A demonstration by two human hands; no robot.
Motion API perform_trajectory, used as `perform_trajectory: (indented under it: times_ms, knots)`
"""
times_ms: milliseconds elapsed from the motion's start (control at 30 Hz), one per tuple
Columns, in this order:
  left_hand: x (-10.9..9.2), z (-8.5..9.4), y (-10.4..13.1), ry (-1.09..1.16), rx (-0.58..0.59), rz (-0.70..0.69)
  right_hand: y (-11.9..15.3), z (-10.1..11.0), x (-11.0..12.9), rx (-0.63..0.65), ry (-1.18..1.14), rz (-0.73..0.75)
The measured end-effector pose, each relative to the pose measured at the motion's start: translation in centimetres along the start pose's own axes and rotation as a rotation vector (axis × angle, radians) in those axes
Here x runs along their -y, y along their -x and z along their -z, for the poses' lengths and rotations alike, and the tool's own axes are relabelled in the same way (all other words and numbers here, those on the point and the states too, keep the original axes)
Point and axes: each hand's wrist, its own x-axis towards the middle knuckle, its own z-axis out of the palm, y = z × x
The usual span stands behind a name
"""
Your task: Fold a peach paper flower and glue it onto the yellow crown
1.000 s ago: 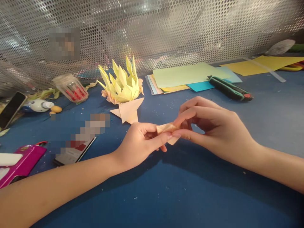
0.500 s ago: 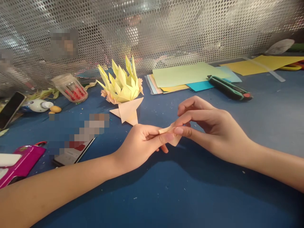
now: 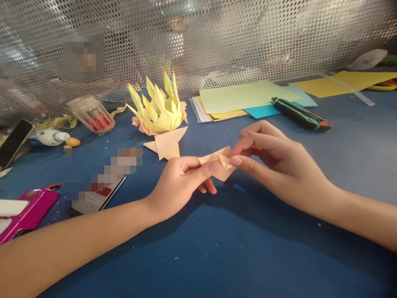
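A small piece of pale peach paper [image 3: 223, 170], creased and partly folded, is held in the air between my two hands. My left hand [image 3: 182, 182] pinches its left side, thumb on top and fingers beneath. At the right end, my right hand [image 3: 273, 159] grips a small folded flap between thumb and forefinger. Just beyond my left hand lie peach paper pieces [image 3: 169, 142] with pointed corners. Behind them stands a yellow folded-paper flower [image 3: 159, 109] with spiky petals and a peach base.
Coloured paper sheets [image 3: 242, 97] lie at the back, with a dark green utility knife [image 3: 299, 115] on them. On the left are a phone [image 3: 99, 194], a magenta case [image 3: 34, 211] and a jar with red bits [image 3: 93, 116]. A perforated metal screen [image 3: 217, 41] borders the blue table.
The peach paper has tilted and opened toward me, so its folded flap now shows. Both hands have risen slightly, and my right fingers have shifted to the paper's right edge.
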Motion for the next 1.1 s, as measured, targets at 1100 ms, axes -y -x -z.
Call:
perform_trajectory:
  times_ms: [1100]
  knots:
    - [-0.4,0.0,0.0,-0.105,0.029,0.010,0.3,0.3,1.2,-0.047,0.214,0.071]
